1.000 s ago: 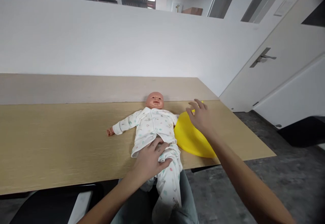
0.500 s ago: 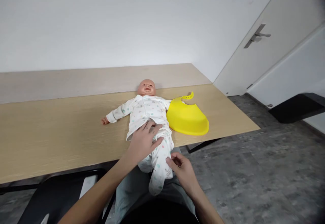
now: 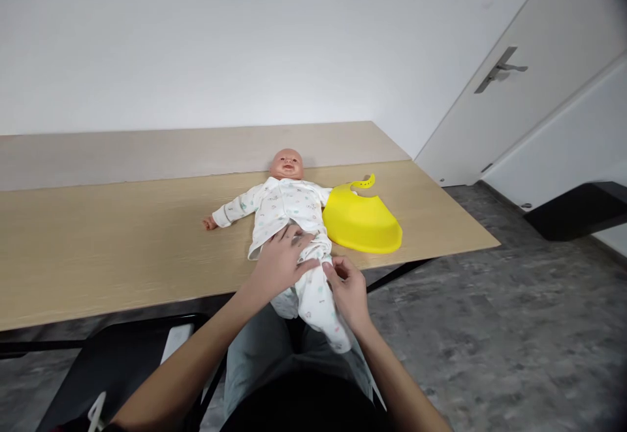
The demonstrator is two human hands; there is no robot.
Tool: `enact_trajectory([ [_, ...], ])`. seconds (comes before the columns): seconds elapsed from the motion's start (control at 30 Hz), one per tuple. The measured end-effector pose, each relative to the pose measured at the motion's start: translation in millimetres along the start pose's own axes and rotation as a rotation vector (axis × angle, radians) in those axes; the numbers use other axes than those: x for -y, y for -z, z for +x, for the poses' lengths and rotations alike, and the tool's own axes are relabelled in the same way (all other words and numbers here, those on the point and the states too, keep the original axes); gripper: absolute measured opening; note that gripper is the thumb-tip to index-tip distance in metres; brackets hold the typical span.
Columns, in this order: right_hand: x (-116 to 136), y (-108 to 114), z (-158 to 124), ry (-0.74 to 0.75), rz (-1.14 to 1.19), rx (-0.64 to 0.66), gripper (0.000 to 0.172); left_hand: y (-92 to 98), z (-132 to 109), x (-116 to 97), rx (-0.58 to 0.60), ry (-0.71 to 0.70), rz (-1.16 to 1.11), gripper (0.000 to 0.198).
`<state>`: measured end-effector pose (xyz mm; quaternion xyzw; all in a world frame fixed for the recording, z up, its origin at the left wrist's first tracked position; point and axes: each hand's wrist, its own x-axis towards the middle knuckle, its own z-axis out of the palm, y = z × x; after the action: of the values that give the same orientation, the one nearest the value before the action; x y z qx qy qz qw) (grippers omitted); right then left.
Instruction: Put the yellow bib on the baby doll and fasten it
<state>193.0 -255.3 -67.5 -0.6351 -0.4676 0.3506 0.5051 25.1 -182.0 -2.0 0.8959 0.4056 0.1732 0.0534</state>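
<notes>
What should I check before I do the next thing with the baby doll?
1. The doll lies face up on the table: ok.
2. The left hand lies flat on the doll's tummy: ok.
3. The right hand touches the doll's legs; gripping them: cannot tell.
4. The legs lie fully on the table: not ok, they hang over the near edge.
5. The yellow bib is beside the doll, clear of both hands: ok.
</notes>
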Motion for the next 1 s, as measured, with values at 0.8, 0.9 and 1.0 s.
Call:
enact_trajectory([
  [0.8,5,-11,-28,-0.173,0.245,-0.056,0.019,8.4,-9,6,0.124,-0.038,-0.068,0.102],
  [0.9,-1,-9,-35,-0.271,0.28,-0.006,0.03,1.9,-6,11,0.056,-0.047,-0.05,0.064],
  [1.0,-5,-3,-46,-0.357,0.315,0.078,0.037,-2.7,-3,15,-0.004,-0.07,-0.005,0.047],
])
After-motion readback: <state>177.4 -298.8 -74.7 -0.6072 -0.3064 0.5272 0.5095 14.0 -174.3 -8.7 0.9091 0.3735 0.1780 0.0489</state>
